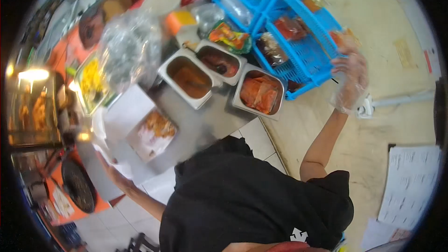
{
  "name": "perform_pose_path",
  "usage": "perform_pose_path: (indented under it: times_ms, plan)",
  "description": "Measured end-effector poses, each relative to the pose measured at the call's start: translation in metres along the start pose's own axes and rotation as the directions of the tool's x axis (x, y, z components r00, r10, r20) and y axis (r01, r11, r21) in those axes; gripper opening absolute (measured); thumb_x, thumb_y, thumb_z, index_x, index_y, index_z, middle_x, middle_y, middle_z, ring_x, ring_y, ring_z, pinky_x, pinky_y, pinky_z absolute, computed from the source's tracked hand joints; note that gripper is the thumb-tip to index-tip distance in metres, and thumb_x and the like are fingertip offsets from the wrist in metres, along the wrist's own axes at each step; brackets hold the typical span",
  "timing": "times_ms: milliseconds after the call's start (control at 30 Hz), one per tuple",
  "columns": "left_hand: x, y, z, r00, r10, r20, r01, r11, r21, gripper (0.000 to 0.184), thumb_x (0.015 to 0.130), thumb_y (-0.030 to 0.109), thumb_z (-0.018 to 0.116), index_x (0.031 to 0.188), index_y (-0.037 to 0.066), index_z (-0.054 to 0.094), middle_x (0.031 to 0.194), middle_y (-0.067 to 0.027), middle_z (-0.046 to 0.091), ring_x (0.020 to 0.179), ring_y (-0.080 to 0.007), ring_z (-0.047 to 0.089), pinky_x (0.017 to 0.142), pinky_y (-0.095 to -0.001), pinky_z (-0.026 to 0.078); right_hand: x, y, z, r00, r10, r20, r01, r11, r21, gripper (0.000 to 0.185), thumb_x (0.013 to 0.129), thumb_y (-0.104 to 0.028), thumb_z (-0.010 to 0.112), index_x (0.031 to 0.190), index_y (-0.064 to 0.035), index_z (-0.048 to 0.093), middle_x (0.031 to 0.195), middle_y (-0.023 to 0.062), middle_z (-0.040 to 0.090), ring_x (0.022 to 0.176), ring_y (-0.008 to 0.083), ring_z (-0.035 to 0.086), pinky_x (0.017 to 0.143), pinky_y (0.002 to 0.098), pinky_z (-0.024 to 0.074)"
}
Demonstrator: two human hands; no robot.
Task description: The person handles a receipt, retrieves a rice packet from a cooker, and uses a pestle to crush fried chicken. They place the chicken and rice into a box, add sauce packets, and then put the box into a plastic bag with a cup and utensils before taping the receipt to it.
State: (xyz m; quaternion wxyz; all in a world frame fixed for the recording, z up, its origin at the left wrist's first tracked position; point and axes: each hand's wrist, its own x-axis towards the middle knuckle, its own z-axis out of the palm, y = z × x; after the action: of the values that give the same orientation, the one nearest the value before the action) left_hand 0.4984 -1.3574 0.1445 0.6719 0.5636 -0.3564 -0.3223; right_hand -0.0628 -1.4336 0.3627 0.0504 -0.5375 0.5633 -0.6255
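My right hand (350, 72), in a clear plastic glove, reaches to the outer edge of a blue plastic basket rack (298, 60). Its fingers are bent beside a blurred orange-brown item (343, 38), which I cannot make out. My left hand (112, 169) is smeared by motion at the edge of the steel counter. It is against a thin white sheet or bag (100, 128), and its fingers are mostly hidden. Near it stands an open white box (126, 112) with browned food (158, 124) and a pale sauce inside.
Metal containers hold brown sauce (190, 80), dark red contents (224, 65) and orange-red packets (261, 93). Beyond them are a clear plastic bag (128, 49) and a tray of yellow food (91, 81). A black pan (78, 186) sits lower left, near a lit glass case (32, 112).
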Motion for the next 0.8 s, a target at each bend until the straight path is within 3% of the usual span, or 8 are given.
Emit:
perform_pose_path:
  times_ms: [33,67,100,133,267,433,667,800]
  plan:
    - [-0.004,-0.030,-0.025,0.996,0.076,0.039,-0.086,0.852,0.517,0.071,0.079,0.038,0.058,0.135,0.000,0.036,0.140,-0.0136,0.036,0.124,-0.0244,0.039,0.103,-0.0363,0.030,-0.001,-0.005,0.001,0.981,0.131,0.142,-0.123,0.990,-0.061,0.030,0.091,-0.024,0.053,0.109,-0.0008,0.059,0.095,0.0082,0.064,0.073,0.0130,0.061,0.063,0.0252,0.0504]
    - [-0.002,-0.097,-0.077,0.999,0.034,-0.022,-0.012,0.769,0.640,0.057,0.081,0.029,0.062,0.127,-0.001,0.047,0.129,-0.0155,0.049,0.119,-0.0244,0.045,0.101,-0.0357,0.032,-0.002,0.006,0.008,0.930,0.196,0.310,-0.166,0.979,-0.123,0.028,0.090,-0.027,0.055,0.104,-0.0031,0.063,0.092,0.0054,0.065,0.074,0.0119,0.061,0.064,0.0243,0.0501]
    - [-0.013,-0.112,-0.082,0.991,0.104,-0.089,0.015,0.561,0.828,0.050,0.081,0.029,0.065,0.120,-0.001,0.054,0.122,-0.0160,0.055,0.114,-0.0258,0.050,0.099,-0.0355,0.034,0.002,0.035,0.019,0.870,0.065,0.490,0.095,0.951,-0.295,0.028,0.089,-0.025,0.056,0.104,-0.0025,0.063,0.096,0.0080,0.066,0.075,0.0158,0.063,0.068,0.0275,0.0505]
    - [-0.022,-0.106,-0.074,0.970,0.098,-0.221,0.121,0.593,0.796,0.047,0.083,0.032,0.064,0.118,0.002,0.056,0.119,-0.0160,0.057,0.112,-0.0275,0.052,0.098,-0.0353,0.036,0.006,0.057,0.033,0.857,-0.007,0.516,0.298,0.824,-0.483,0.029,0.088,-0.023,0.055,0.106,-0.0013,0.062,0.099,0.0112,0.065,0.080,0.0219,0.064,0.073,0.0316,0.0498]
    - [-0.028,-0.095,-0.074,0.970,0.066,-0.236,0.147,0.613,0.777,0.044,0.083,0.026,0.065,0.120,0.005,0.055,0.123,-0.0130,0.055,0.114,-0.0253,0.050,0.098,-0.0341,0.036,0.056,0.182,0.081,0.962,0.013,0.274,0.198,0.658,-0.726,0.041,0.075,-0.032,0.064,0.106,-0.0053,0.061,0.101,0.0199,0.062,0.091,0.0352,0.061,0.082,0.0407,0.0475]
    - [-0.024,-0.092,-0.083,0.982,0.032,-0.186,0.115,0.680,0.724,0.045,0.082,0.023,0.065,0.122,0.005,0.054,0.124,-0.0140,0.054,0.113,-0.0243,0.050,0.098,-0.0342,0.035,0.095,0.219,0.109,0.919,0.166,0.358,0.302,0.292,-0.908,0.050,0.068,-0.039,0.066,0.109,-0.0105,0.061,0.118,0.0201,0.055,0.109,0.0376,0.052,0.094,0.0454,0.0406]
    - [-0.026,-0.088,-0.084,0.985,0.005,-0.171,0.103,0.780,0.617,0.046,0.081,0.021,0.067,0.121,0.003,0.055,0.123,-0.0155,0.054,0.112,-0.0241,0.050,0.097,-0.0331,0.035,0.122,0.283,0.108,0.839,0.345,0.420,0.219,0.493,-0.842,0.037,0.070,-0.027,0.067,0.104,-0.0116,0.065,0.103,0.0130,0.064,0.096,0.0259,0.060,0.086,0.0386,0.0458]
    - [-0.027,-0.100,-0.102,0.994,0.055,-0.094,0.013,0.796,0.605,0.041,0.082,0.013,0.064,0.121,0.002,0.054,0.119,-0.0142,0.057,0.108,-0.0239,0.052,0.095,-0.0335,0.038,0.091,0.196,0.104,0.864,0.085,0.497,0.192,0.856,-0.480,0.017,0.077,-0.011,0.058,0.090,-0.0066,0.068,0.090,0.0092,0.067,0.085,0.0190,0.062,0.081,0.0325,0.0471]
